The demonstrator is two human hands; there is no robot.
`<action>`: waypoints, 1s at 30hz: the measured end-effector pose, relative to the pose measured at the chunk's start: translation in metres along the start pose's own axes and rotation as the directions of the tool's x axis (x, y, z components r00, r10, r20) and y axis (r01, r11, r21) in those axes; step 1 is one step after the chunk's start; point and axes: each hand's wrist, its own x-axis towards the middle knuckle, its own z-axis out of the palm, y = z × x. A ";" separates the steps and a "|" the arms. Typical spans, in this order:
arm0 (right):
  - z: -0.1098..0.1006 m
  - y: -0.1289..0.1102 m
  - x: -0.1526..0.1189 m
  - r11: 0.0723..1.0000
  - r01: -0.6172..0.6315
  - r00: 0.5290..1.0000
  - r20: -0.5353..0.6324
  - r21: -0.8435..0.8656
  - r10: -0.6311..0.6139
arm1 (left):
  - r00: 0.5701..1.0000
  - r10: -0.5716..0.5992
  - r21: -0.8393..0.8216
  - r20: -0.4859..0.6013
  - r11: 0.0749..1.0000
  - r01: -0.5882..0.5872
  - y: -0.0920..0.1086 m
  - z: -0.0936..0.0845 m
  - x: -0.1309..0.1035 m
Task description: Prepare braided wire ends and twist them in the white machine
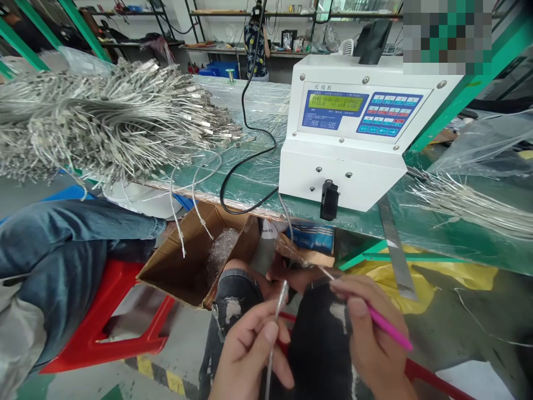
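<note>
While the person sits low at the bench, both hands work over the knees. The left hand (250,350) pinches a thin silver cable (277,322) between thumb and fingers, holding it nearly upright so its tip points toward the bench edge. The right hand (370,333) is closed around a pink tool (387,328), held like a pen, its fine metal tip reaching up and left to a spot just beside the cable's top end; I cannot tell whether the two touch. Under the hands are dark ripped jeans (316,344).

Just past the knees an open box (187,261) sits on the floor with some clear wrap inside. Two loose cables hang from the bench over it. On the green bench (258,166), to the left, lies a big heap of silver cables (104,116) with metal ends. To the right stands a white machine (353,128) with a blue screen and keypad, a black knob low on its front and a black cord looping away across the bench. A steel ruler (393,244) lies slanting off the bench edge by it, and more silver strands (470,203) spread at the far right.

At the left another person's leg in blue jeans (70,250) rests over a red stool (112,316). Someone stands far back by the shelves.
</note>
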 end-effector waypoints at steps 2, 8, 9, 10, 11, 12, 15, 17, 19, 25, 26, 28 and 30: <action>0.003 -0.011 -0.004 0.999 0.031 0.997 0.068 0.038 -0.034 | 0.999 0.026 -0.004 -0.046 1.000 -0.027 0.003 0.002 0.003; 0.022 -0.033 -0.015 0.985 0.085 0.979 0.174 0.149 -0.111 | 0.997 0.033 -0.038 -0.064 0.999 -0.036 0.003 0.004 0.006; 0.025 -0.033 -0.016 0.983 0.100 0.974 0.184 0.156 -0.128 | 0.998 0.032 -0.044 -0.062 0.998 -0.035 0.002 0.004 0.006; 0.026 -0.033 -0.017 0.980 0.115 0.971 0.190 0.161 -0.145 | 0.997 0.032 -0.050 -0.063 0.998 -0.035 0.002 0.003 0.007; 0.028 -0.033 -0.017 0.977 0.129 0.969 0.186 0.167 -0.160 | 0.997 0.032 -0.056 -0.067 0.998 -0.036 0.001 0.003 0.007; 0.029 -0.033 -0.017 0.976 0.138 0.968 0.183 0.171 -0.169 | 0.997 0.032 -0.061 -0.070 0.997 -0.036 0.000 0.002 0.007; 0.030 -0.033 -0.016 0.974 0.138 0.968 0.182 0.178 -0.171 | 0.997 0.034 -0.082 -0.075 0.996 -0.040 -0.001 0.000 0.008; 0.030 -0.034 -0.015 0.974 0.151 0.961 0.205 0.169 -0.185 | 0.996 0.036 -0.093 -0.078 0.995 -0.044 -0.001 0.000 0.008; 0.031 -0.033 -0.015 0.970 0.179 0.960 0.188 0.165 -0.209 | 0.995 0.039 -0.091 -0.090 0.995 -0.047 0.000 0.001 0.007; 0.031 -0.032 -0.019 0.976 0.159 0.966 0.182 0.152 -0.186 | 0.998 0.038 -0.074 -0.057 0.996 -0.042 0.000 0.001 0.005; 0.030 -0.033 -0.020 0.976 0.154 0.967 0.180 0.151 -0.181 | 0.998 0.038 -0.074 -0.050 0.996 -0.041 0.000 0.001 0.005; 0.029 -0.034 -0.019 0.976 0.159 0.966 0.180 0.149 -0.185 | 0.997 0.038 -0.070 -0.063 0.997 -0.043 0.000 0.002 0.005; 0.027 -0.035 -0.018 0.975 0.169 0.964 0.181 0.142 -0.193 | 0.995 0.037 -0.068 -0.095 0.997 -0.044 0.001 0.005 0.004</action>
